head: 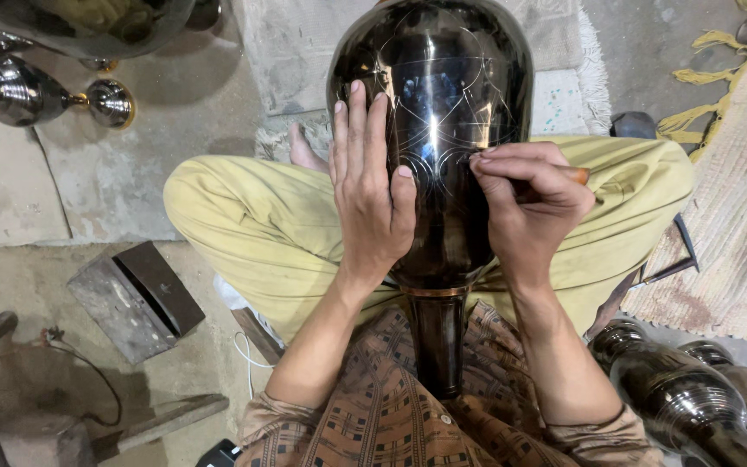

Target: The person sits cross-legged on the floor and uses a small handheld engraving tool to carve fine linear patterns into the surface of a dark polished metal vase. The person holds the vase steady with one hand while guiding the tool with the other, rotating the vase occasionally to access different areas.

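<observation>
The left hand (372, 195) lies flat and spread open against the side of a dark metal vase (443, 112), fingers pointing up over its rounded body, palm pressed to the surface to steady it. The right hand (529, 201) is closed in a tight pinch around a small engraving tool (574, 175), of which only a brownish wooden end shows past the knuckles; its fingertips meet the vase just right of the left thumb.

The vase rests across the person's lap, its wide bulb away from the body and its narrow neck (438, 342) pointing back toward the patterned brown shirt (408, 415). The metal is black and highly polished, with bright streaks of reflected light running down the middle. Thin pale lines are scratched into the dark coat, forming curved, petal-like outlines and a band around the shoulder. A thin copper-coloured ring marks where bulb and neck join.

The person sits cross-legged in yellow trousers (252, 216) with a bare foot (304, 151) beside the vase. On the concrete floor to the left lies a flat metal block (136, 298). More dark shiny vessels (685, 398) stand at lower right, and silver-toned ones (10, 91) at upper left. A woven mat (728, 233) lies to the right.
</observation>
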